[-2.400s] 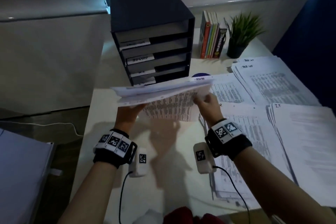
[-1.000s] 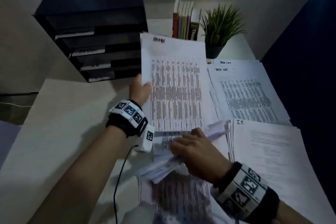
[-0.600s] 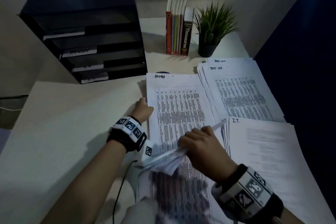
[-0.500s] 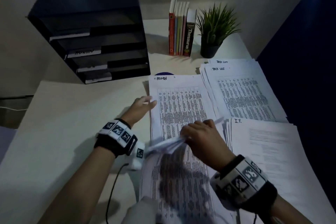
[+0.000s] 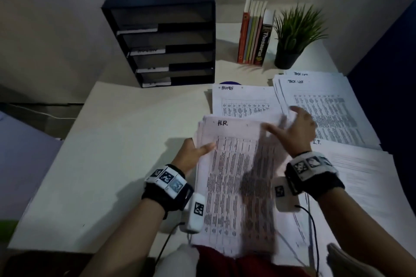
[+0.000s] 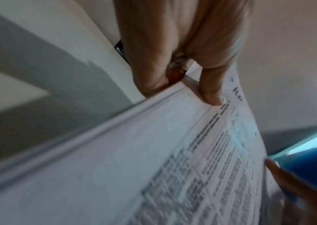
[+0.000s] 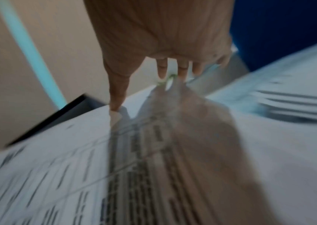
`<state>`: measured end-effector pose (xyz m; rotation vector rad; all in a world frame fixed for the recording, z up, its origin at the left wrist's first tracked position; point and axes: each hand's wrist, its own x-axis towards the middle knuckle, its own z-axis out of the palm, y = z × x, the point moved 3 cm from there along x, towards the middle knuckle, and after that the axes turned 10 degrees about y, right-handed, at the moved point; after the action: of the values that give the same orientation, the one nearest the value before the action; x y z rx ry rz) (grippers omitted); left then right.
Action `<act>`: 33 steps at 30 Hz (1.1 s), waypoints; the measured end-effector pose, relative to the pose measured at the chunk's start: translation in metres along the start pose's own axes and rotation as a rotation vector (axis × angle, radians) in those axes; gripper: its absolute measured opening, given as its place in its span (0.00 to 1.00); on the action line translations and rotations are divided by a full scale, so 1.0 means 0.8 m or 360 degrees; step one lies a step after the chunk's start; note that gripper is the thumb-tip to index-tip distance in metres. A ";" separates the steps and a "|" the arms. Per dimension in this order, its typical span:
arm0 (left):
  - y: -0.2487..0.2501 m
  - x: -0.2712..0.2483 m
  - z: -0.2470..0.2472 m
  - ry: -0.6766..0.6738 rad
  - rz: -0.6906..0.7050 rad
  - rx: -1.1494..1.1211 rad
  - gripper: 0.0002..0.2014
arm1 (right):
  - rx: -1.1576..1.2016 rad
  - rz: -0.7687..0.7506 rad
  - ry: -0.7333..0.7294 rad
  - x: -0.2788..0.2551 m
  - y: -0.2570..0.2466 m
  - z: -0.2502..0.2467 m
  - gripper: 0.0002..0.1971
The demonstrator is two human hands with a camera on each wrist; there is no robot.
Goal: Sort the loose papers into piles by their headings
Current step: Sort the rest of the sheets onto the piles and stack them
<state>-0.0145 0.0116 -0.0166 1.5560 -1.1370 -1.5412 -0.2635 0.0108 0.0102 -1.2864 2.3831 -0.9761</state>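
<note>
A stack of loose papers (image 5: 234,175) with "H.R." handwritten on its top sheet is held low over the near part of the desk. My left hand (image 5: 193,153) grips its left edge, thumb on top and fingers underneath. In the left wrist view the left hand (image 6: 180,85) pinches the stack's edge (image 6: 134,152). My right hand (image 5: 292,128) is blurred, with fingers spread at the stack's top right corner. In the right wrist view, the right hand (image 7: 150,88) has straight fingers, and the thumb tip touches the paper (image 7: 76,167). Sorted piles lie behind: ADMIN (image 5: 243,101), TASK LIST (image 5: 326,105) and I.T. (image 5: 360,175).
A black drawer organizer (image 5: 166,36) with labelled trays stands at the back of the white desk (image 5: 112,153). To its right, a row of books (image 5: 254,33) and a potted plant (image 5: 295,33) stand by the wall. A blue partition (image 5: 394,63) borders the right side.
My left hand left the ADMIN sheet on its pile and took the stack's left edge. My right hand let go of the bundle and opened. An H.R. sheet now faces up.
</note>
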 end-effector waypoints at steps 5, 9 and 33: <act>-0.003 0.000 -0.036 0.0263 -0.0005 -0.0408 0.11 | 0.0914 0.0496 -0.0676 -0.053 0.035 0.011 0.25; 0.024 -0.004 -0.062 0.0426 0.0114 -0.0535 0.06 | 0.1164 0.0324 -0.0673 -0.078 -0.005 0.008 0.13; 0.089 -0.001 -0.223 0.0387 0.0781 -0.0452 0.36 | 0.1403 -0.0224 0.0013 -0.133 -0.205 0.085 0.08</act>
<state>0.1528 -0.0379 0.0638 1.1306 -1.0146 -1.0960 -0.0625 0.0055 0.0607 -1.0675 1.5203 -1.7786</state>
